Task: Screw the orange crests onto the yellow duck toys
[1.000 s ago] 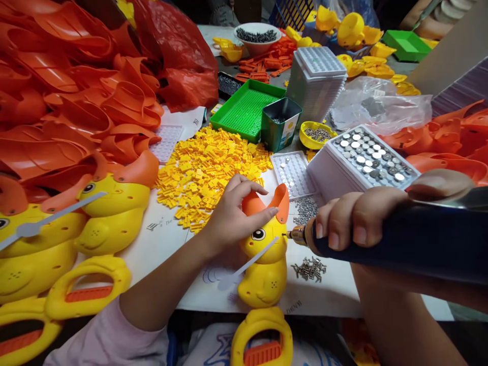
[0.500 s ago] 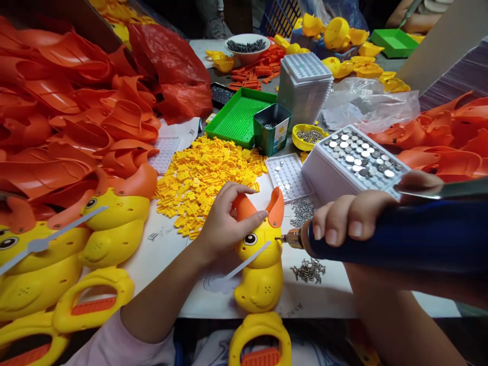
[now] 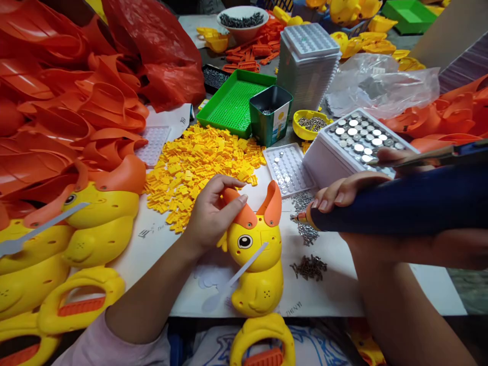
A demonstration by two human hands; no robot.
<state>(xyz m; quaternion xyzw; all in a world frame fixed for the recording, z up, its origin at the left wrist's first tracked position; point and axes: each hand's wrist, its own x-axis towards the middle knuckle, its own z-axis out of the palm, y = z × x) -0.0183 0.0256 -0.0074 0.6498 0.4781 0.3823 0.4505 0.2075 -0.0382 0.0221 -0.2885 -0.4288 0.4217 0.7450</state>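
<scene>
A yellow duck-like toy (image 3: 263,290) with orange ear-like flaps and a ring handle lies on the white paper. My left hand (image 3: 213,211) grips its left orange flap between thumb and fingers. Wrapped round a dark blue power screwdriver (image 3: 400,201) is my right hand (image 3: 343,193). The driver's tip points left, over a pile of silver screws (image 3: 306,231), apart from the toy. Just below it sits a heap of darker screws (image 3: 310,267). A pale grey stick-like piece (image 3: 244,267) crosses the toy's front.
Small yellow parts (image 3: 202,168) are heaped behind my left hand. More yellow toys (image 3: 102,218) and orange shells (image 3: 57,112) fill the left. Behind stand a green tray (image 3: 234,104), a dark tin (image 3: 270,117) and a box topped with silver discs (image 3: 335,157).
The screwdriver in my right hand has moved up and away from the toy's face, its tip now off the toy. My left hand still holds the flap. The view has shifted slightly.
</scene>
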